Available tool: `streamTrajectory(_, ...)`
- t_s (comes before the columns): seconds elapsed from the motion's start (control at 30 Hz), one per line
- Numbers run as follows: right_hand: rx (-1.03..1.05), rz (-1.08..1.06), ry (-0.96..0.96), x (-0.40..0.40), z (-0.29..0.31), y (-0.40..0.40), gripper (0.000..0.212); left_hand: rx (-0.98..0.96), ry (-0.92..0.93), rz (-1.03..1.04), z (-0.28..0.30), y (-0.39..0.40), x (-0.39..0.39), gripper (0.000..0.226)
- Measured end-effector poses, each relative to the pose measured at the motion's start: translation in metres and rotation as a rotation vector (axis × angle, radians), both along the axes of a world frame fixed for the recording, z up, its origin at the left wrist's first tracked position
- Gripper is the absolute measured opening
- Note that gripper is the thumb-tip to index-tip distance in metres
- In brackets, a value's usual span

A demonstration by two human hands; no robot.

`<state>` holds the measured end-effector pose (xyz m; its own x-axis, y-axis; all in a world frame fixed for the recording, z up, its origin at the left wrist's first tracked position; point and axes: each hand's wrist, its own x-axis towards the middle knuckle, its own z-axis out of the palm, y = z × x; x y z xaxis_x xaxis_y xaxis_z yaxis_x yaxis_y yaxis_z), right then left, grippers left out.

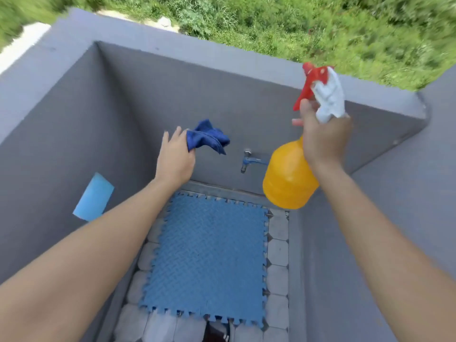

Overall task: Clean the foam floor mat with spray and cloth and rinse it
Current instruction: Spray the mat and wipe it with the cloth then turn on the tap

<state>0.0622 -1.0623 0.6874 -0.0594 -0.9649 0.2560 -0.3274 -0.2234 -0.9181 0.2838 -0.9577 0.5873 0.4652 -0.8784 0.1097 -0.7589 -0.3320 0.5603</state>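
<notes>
Stock as I see it from the head view: one foam floor mat (pixel 207 257), one spray bottle (pixel 290 178), one cloth (pixel 208 138), one tap (pixel 248 160), and two hands.

Item 1, foam floor mat: blue, square, with toothed interlocking edges. It lies flat on the tiled floor (pixel 277 253) at the bottom of a grey-walled wash basin (pixel 74 119), close to the far wall below the tap. No long axis to report; its sides run roughly parallel to the basin walls.

Item 2, spray bottle: orange body, white neck, red trigger head. My right hand (pixel 323 139) holds it in the air above the mat's far right corner, fingers wrapped around the neck just under the trigger. Its long axis is tilted, base down and to the left, red nozzle up and away toward the far wall.

Item 3, cloth: dark blue, bunched. My left hand (pixel 176 154) pinches one end between thumb and palm side, the other fingers stretched forward; the loose part sticks out to the right, left of the tap.

Both arms reach forward over the basin, bare forearms roughly parallel, hands well apart.

Other entries: one light blue rectangular patch (pixel 93 197) on the left wall; green grass (pixel 320 28) beyond the rim.
</notes>
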Motion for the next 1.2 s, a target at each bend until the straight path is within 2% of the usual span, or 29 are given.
streamTrajectory(0.07, 0.11, 0.047, -0.068, -0.002, -0.047, 0.043, 0.024, 0.033, 0.187, 0.107, -0.024, 0.043, -0.007, 0.023)
streamTrajectory(0.13, 0.264, 0.108, -0.049, -0.006, -0.107, 0.08, 0.032, 0.046, 0.229, 0.151, -0.064, 0.08, -0.01, 0.017)
streamTrajectory(0.2, 0.386, 0.135, -0.012, -0.01, -0.177, 0.116, 0.034, 0.064, 0.243, 0.143, -0.128, 0.112, -0.005, 0.022)
streamTrajectory(0.27, 0.493, 0.165, 0.014, -0.016, -0.249, 0.138, 0.026, 0.118, 0.161, 0.08, -0.203, 0.137, -0.002, 0.045)
streamTrajectory(0.33, 0.611, 0.271, 0.044, -0.021, -0.327, 0.157, 0.011, 0.16, -0.018, 0.056, -0.288, 0.162, -0.001, 0.064)
streamTrajectory(0.43, 0.712, 0.374, 0.112, -0.026, -0.435, 0.174, 0.005, 0.169, -0.146, 0.042, -0.413, 0.192, -0.006, 0.074)
streamTrajectory(0.53, 0.687, 0.373, 0.187, -0.027, -0.533, 0.18, 0.015, 0.244, -0.201, -0.221, -0.53, 0.227, -0.01, 0.078)
streamTrajectory(0.63, 0.671, 0.421, 0.376, -0.024, -0.601, 0.176, 0.022, 0.414, -0.335, -0.581, -0.636, 0.275, -0.025, 0.069)
streamTrajectory(0.7, 0.609, 0.432, 0.49, -0.016, -0.633, 0.167, 0.027, 0.412, -0.338, -0.693, -0.688, 0.293, -0.042, 0.079)
streamTrajectory(0.77, 0.588, 0.417, 0.535, -0.007, -0.648, 0.159, 0.033, 0.324, -0.262, -0.634, -0.713, 0.295, -0.051, 0.086)
streamTrajectory(0.87, 0.59, 0.447, 0.484, 0.002, -0.653, 0.159, 0.034, 0.191, -0.29, -0.509, -0.711, 0.288, -0.046, 0.075)
streamTrajectory(1.0, 0.522, 0.423, 0.479, 0.015, -0.663, 0.168, 0.033, 0.291, -0.237, -0.417, -0.705, 0.271, -0.024, 0.084)
streamTrajectory(1.07, 0.491, 0.418, 0.526, 0.023, -0.671, 0.173, 0.035, 0.258, -0.207, -0.321, -0.707, 0.252, -0.023, 0.077)
streamTrajectory(1.2, 0.459, 0.421, 0.6, 0.034, -0.685, 0.176, 0.043, 0.215, -0.172, -0.202, -0.717, 0.23, -0.025, 0.083)
